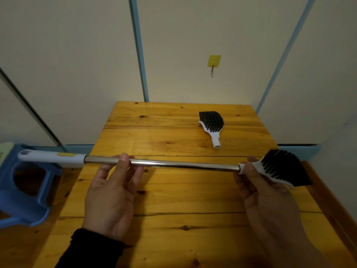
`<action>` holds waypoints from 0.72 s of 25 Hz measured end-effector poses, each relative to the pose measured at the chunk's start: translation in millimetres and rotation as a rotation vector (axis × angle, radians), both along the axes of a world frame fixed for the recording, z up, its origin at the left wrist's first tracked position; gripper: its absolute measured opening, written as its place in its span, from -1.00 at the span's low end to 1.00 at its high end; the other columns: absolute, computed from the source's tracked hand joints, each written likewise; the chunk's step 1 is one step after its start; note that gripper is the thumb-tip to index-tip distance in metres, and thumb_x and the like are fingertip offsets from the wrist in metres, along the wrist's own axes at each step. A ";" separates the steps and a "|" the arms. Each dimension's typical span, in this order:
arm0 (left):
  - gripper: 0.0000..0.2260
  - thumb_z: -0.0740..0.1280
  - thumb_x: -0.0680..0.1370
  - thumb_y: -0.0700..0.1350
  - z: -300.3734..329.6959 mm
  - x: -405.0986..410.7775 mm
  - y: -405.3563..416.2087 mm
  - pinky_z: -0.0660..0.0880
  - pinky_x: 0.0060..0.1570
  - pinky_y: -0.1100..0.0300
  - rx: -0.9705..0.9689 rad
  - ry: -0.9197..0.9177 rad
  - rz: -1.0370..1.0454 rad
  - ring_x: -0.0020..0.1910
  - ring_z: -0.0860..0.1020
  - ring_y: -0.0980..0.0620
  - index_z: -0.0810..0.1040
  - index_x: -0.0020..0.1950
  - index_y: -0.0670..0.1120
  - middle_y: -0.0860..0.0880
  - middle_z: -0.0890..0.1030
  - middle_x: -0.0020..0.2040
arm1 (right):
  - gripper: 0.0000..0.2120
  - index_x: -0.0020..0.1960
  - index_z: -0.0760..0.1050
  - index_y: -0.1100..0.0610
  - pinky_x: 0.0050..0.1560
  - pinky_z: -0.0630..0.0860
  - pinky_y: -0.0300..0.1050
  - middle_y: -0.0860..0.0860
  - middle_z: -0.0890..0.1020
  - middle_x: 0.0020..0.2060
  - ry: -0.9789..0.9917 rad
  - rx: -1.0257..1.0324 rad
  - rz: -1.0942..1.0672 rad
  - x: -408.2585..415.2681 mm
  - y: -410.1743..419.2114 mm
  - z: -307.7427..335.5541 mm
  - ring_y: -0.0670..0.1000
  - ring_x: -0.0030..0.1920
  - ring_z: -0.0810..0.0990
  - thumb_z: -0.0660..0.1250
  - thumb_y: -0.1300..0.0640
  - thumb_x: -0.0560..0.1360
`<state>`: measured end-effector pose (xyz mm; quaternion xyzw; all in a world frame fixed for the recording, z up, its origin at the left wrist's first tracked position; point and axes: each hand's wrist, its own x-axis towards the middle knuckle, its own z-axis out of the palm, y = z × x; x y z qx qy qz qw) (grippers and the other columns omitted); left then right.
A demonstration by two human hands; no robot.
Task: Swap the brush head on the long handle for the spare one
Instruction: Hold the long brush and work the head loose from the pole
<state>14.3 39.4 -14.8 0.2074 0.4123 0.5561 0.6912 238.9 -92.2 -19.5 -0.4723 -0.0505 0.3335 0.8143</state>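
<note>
A long handle with a shiny metal shaft and a white grip at its left end lies level above the wooden table. My left hand holds the shaft near its middle, fingers curled around it. A brush head with black bristles and a white base sits on the handle's right end. My right hand grips that head at its white neck, palm up. The spare brush head, black bristles up and white socket toward me, lies on the table at the back right.
A blue plastic stool stands left of the table, under the handle's white grip. The wall behind carries a yellow stick-on hook and blue trim strips. The table's right edge runs close to my right hand.
</note>
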 end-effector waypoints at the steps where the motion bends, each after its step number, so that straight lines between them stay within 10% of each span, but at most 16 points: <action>1: -0.84 0.48 0.55 -0.11 -0.5 -0.2 -0.2 0.68 -0.09 0.23 0.001 0.008 0.002 -0.03 0.73 0.09 0.62 0.11 -0.06 -0.02 0.74 -0.05 | -0.75 0.08 0.62 0.11 0.10 0.65 0.00 0.01 0.73 0.08 -0.003 -0.003 0.000 -0.3 0.0 0.7 0.02 0.15 0.69 0.42 0.21 0.40; 11: -0.72 0.30 0.69 -0.27 5.9 3.9 -2.9 0.69 0.11 0.13 0.016 -0.019 -0.048 0.21 0.73 -0.04 0.56 0.41 -0.14 -0.15 0.79 0.17 | -0.68 0.17 0.61 0.14 0.11 0.65 0.00 0.01 0.74 0.11 0.046 -0.012 -0.023 2.3 -1.2 1.0 0.02 0.17 0.69 0.42 0.21 0.41; 18: -0.64 0.46 0.59 -0.16 -0.1 4.1 -3.1 0.69 -0.10 0.21 0.016 -0.003 0.002 -0.16 0.70 0.10 0.53 0.38 -0.13 -0.01 0.73 -0.17 | -0.69 0.10 0.61 0.14 0.06 0.67 -0.03 0.03 0.71 0.11 0.045 0.006 -0.016 0.5 -1.3 2.5 0.01 0.11 0.70 0.43 0.20 0.36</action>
